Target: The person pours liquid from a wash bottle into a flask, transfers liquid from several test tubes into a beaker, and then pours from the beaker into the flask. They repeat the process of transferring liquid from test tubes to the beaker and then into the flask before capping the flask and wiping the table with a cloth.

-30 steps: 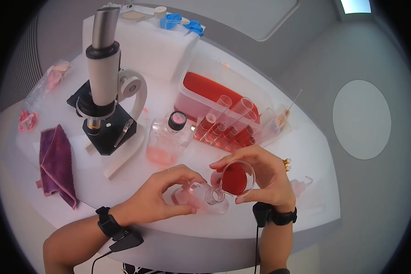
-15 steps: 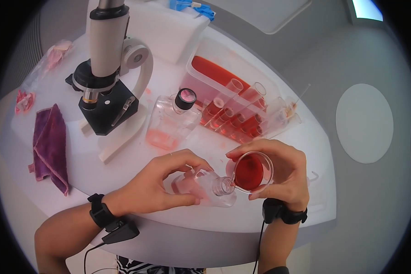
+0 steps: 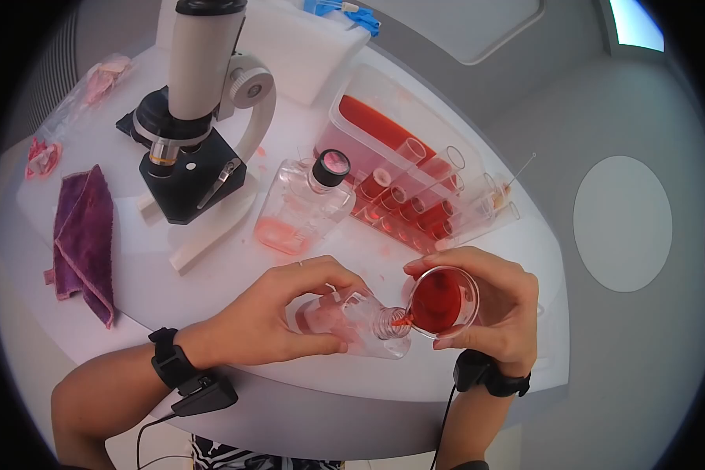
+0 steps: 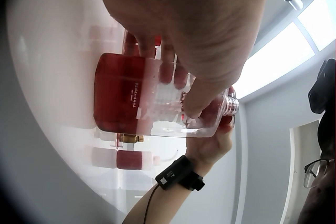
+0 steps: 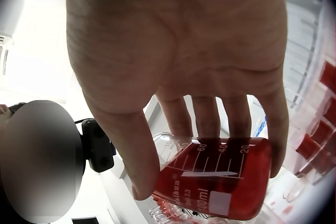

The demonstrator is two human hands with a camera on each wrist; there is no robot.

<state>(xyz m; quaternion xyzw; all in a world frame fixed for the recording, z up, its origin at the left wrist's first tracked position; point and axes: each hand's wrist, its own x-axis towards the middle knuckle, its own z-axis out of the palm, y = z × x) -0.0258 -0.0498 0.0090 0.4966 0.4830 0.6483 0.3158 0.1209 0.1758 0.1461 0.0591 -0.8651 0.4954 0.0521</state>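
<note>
My left hand (image 3: 251, 321) grips a clear flat-sided bottle (image 3: 345, 317) by its body, thumb on the near side and fingers around the far side. The bottle has no cap on and leans with its mouth to the right. Red liquid fills its base in the left wrist view. In my right hand (image 3: 509, 305) is a small glass beaker (image 3: 449, 301) with printed graduations, held between thumb and fingers. It is tilted left, rim at the bottle's mouth, and red liquid runs from it into the neck. A capped bottle (image 3: 301, 207) with pink liquid stands beyond my hands.
Behind on the right stand test tubes of red liquid (image 3: 415, 207) beside a clear plastic tub (image 3: 333, 129). A microscope (image 3: 192, 149) occupies the back left, near a folded purple cloth (image 3: 84, 243). Blue gloves (image 3: 360, 17) lie on a white block (image 3: 290, 47) at the back.
The beaker has tipped further toward the bottle, and a red stream now shows in the bottle's neck. Both hands sit farther right in the head view, which has also shifted.
</note>
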